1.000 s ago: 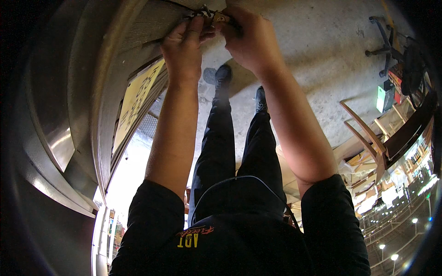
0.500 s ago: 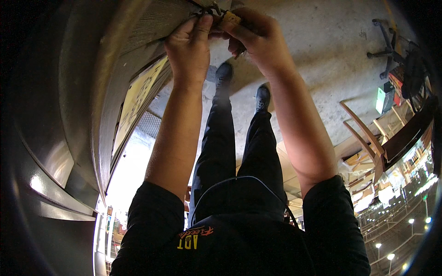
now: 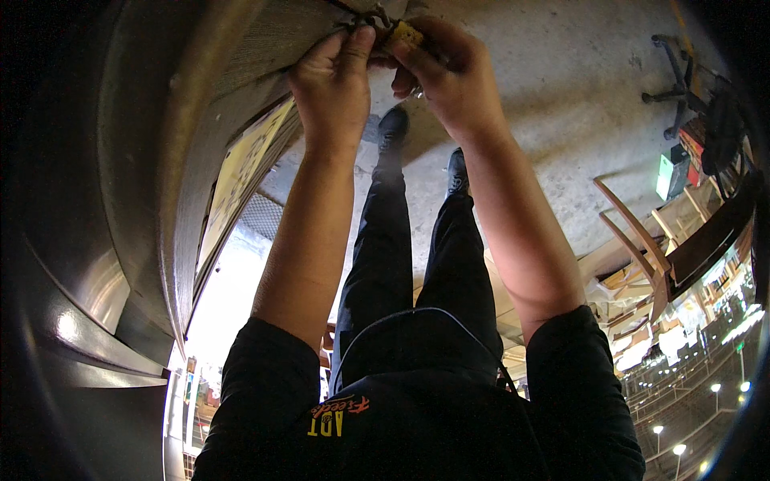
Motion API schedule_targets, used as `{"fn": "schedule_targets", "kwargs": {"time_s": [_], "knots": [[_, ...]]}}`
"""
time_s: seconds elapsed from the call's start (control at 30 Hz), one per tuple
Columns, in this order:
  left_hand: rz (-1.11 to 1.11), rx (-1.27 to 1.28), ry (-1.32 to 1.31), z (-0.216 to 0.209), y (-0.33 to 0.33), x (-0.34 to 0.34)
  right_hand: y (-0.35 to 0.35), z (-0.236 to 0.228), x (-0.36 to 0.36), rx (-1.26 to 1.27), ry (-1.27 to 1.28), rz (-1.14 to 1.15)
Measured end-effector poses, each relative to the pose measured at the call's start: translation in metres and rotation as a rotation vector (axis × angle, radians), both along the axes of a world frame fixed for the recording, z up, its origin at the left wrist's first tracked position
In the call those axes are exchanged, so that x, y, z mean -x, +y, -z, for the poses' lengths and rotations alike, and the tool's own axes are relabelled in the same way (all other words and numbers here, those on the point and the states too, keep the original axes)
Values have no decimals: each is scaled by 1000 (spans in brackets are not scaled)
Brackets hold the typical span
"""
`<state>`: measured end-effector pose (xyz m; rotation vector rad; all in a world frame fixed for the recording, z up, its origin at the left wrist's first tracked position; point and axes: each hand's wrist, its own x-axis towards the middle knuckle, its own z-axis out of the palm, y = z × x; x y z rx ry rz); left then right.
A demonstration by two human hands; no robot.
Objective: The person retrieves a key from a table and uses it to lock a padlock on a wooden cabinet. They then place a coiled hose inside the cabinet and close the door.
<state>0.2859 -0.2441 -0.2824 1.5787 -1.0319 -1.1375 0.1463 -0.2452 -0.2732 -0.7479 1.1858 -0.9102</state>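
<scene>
Along the left we are working beside the edge of a dark panel (image 3: 257, 52), while to the right the concrete floor (image 3: 561, 96) is giving open room as far as the chair base (image 3: 680, 86) near the right rim. With the left hand (image 3: 333, 76) we are pressing thumb and fingers together beside a dark metal fitting (image 3: 377, 16), though we cannot tell what they are gripping. With the right hand (image 3: 453, 72) we are pinching a brass-coloured block (image 3: 407, 32), which is lying between the hands, just right of the fitting.
</scene>
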Motion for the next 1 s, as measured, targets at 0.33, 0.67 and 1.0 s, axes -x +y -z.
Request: {"fn": "schedule_targets", "kwargs": {"time_s": [0.33, 0.67, 1.0], "knots": [[213, -155, 68, -5, 1, -10, -11, 0, 9, -60, -193, -65], [141, -198, 210, -3, 0, -8, 21, 9, 35, -26, 42, -83], [135, -203, 283, -5, -1, -4, 21, 10, 33, -274, -440, -27]]}}
